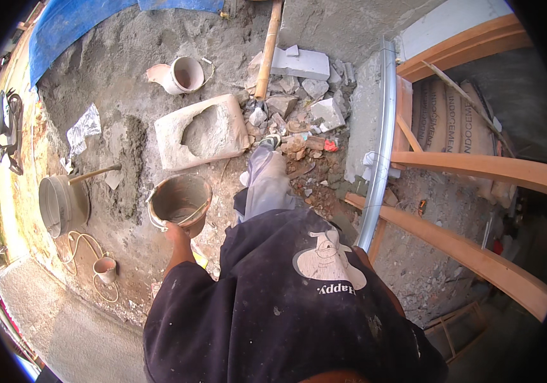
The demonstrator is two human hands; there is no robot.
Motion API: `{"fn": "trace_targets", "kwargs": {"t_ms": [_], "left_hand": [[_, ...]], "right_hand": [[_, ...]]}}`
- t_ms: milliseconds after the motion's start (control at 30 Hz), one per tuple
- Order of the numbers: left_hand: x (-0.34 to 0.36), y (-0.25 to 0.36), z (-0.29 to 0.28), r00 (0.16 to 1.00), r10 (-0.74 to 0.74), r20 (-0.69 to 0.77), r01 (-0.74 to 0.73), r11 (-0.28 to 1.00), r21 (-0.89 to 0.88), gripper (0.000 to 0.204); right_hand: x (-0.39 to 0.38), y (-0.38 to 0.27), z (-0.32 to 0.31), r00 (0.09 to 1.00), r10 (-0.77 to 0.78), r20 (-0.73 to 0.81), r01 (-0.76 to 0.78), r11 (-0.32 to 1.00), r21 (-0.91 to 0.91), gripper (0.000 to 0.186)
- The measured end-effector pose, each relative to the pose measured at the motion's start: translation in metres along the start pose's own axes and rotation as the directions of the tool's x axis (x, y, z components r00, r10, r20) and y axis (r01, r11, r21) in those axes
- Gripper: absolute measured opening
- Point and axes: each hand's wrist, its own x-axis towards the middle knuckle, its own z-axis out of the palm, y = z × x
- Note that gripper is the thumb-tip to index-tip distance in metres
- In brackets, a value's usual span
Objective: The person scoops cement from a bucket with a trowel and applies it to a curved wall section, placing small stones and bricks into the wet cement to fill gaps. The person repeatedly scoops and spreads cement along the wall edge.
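Observation:
My left hand is closed on the near rim of a mortar-stained bucket, held in front of my left side. Its thin handle lies across the rim, and a thin grey layer coats the inside. Beyond the bucket lies a torn, pale bag with grey powder showing through its opening. On my right, only part of my right arm shows beside my dark shirt; the fingers are hidden. A flat grey piece appears just ahead of that arm, too unclear to name.
A white pail and broken blocks lie ahead, with a bamboo pole among rubble. Left are a large metal container and a small pot with hose. A metal channel and wooden beams flank my right.

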Motion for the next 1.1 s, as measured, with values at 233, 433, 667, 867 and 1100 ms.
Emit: {"fn": "trace_targets", "kwargs": {"t_ms": [233,433,667,867,1100], "left_hand": [[-0.014,-0.051,-0.046,0.948,-0.277,-0.158,0.270,0.961,-0.065,0.064],[-0.009,-0.102,-0.121,0.914,-0.405,0.015,0.371,0.820,-0.435,0.068],[-0.036,-0.088,-0.164,0.932,-0.357,0.068,0.341,0.791,-0.508,0.065],[-0.003,-0.062,-0.169,0.932,-0.361,0.010,0.310,0.785,-0.536,0.064],[0.063,-0.031,-0.204,0.933,-0.352,0.075,0.333,0.768,-0.546,0.065]], "right_hand": [[0.043,-0.084,-0.051,1.000,-0.021,-0.022,0.022,0.996,0.084,0.028],[0.100,-0.154,-0.069,0.997,0.003,0.075,-0.004,1.000,0.013,0.028],[0.140,-0.242,-0.080,0.974,-0.203,0.104,0.215,0.968,-0.132,0.025],[0.108,-0.268,-0.024,0.976,-0.203,0.074,0.211,0.970,-0.118,0.019],[0.069,-0.291,0.063,0.938,-0.254,0.235,0.329,0.865,-0.379,0.038]]}}
